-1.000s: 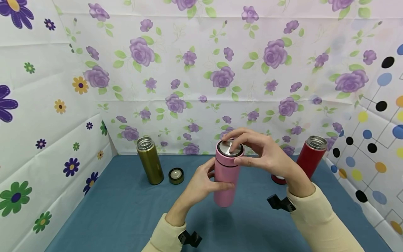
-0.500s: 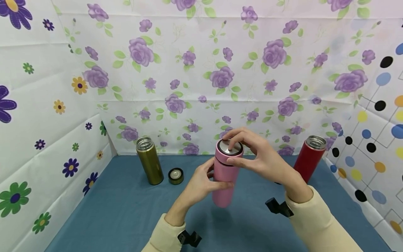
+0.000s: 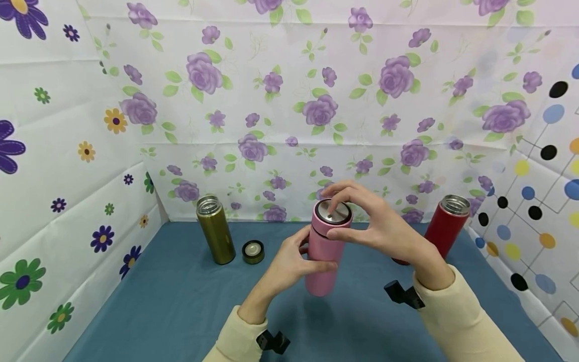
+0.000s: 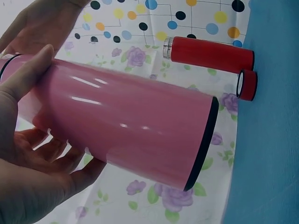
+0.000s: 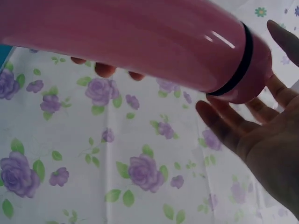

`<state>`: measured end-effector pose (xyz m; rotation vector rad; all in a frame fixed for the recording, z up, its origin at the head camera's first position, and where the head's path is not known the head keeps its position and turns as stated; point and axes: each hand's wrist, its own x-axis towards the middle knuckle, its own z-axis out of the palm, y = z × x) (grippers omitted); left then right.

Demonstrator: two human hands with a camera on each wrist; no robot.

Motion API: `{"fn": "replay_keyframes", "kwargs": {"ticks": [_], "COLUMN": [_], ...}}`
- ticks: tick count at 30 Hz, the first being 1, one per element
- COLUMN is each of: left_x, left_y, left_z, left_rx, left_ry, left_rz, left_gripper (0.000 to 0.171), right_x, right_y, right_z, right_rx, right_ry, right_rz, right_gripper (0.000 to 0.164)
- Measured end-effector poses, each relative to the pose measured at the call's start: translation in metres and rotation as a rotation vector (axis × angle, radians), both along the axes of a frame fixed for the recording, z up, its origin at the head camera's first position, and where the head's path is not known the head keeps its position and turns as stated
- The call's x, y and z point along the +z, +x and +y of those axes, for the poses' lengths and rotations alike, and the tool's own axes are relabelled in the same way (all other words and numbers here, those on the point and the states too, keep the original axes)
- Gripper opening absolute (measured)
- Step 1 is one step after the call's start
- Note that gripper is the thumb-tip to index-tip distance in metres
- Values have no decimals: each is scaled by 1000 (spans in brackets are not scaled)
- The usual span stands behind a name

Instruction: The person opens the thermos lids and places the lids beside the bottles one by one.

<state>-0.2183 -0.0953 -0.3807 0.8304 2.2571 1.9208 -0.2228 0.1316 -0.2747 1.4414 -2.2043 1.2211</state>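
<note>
A pink thermos bottle [image 3: 324, 259] with a steel-topped pink lid [image 3: 333, 212] stands upright, slightly tilted. My left hand [image 3: 287, 266] grips its body, thumb across the front and fingers behind; the left wrist view shows the pink bottle [image 4: 135, 112] and its black base rim. My right hand [image 3: 375, 216] is spread loosely around the lid, index finger over its top and thumb at the near side. In the right wrist view, the right hand's [image 5: 275, 135] thumb stands apart from the lid [image 5: 254, 70]; whether the other fingers touch it is hard to tell.
On the blue tablecloth [image 3: 181, 306], a lidless gold bottle [image 3: 216, 234] stands left beside its lid [image 3: 253, 252]. A lidless red bottle [image 3: 445, 229] stands right, its lid [image 4: 247, 85] beside it, mostly hidden by my arm in the head view. Patterned cloth walls enclose the table.
My right thumb has shifted left across the lid's near side, and the right fingers have lifted slightly off the lid. The left hand keeps its grip on the pink bottle.
</note>
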Motion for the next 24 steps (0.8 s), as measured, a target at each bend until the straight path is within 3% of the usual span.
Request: {"fn": "replay_keyframes", "kwargs": {"ticks": [4,7,18,24], "left_x": [0,0,3,1], "left_y": [0,0,1,-1], "left_z": [1,1,0,0], "left_rx": [25,34,9,4], "left_ry": [-10,-16,-36,-33], "left_rz": [0,2,-8,-18], "left_gripper": [66,66,70,70], "right_x": [4,5,14,14], "right_y": [3,3,0,0], "right_z": [-5,-7,4,7], "right_rx": [-82,-99,49,28], "right_ry": [59,81,29,-5], "right_rz": [119,146,-8,-31], "right_gripper": [37,35,36,32]}}
